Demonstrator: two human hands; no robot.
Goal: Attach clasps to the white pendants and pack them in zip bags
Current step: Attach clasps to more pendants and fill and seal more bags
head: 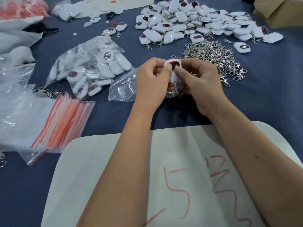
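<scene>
A white pendant [173,67] sits between both hands above the middle of the table [255,102], its dark, red-rimmed face turned up toward the camera. Its long axis runs roughly away from the person, with the face end farthest out. The left hand [150,84] pinches the pendant's left edge between curled thumb and fingers; the right hand [199,85] pinches its right edge the same way, thumb on the face. A small zip bag [171,90] with a red strip shows just below the pendant, between the palms; which hand holds it cannot be told. Both forearms reach forward from the near edge and converge, wrists nearly level.

Just beyond the right hand lies a heap of clasps [214,58]. Farther back is a pile of pendants [188,22] with clasps on. Left of the hands lies a clear bag of pendants [91,69], and nearer left a stack of zip bags [49,122].
</scene>
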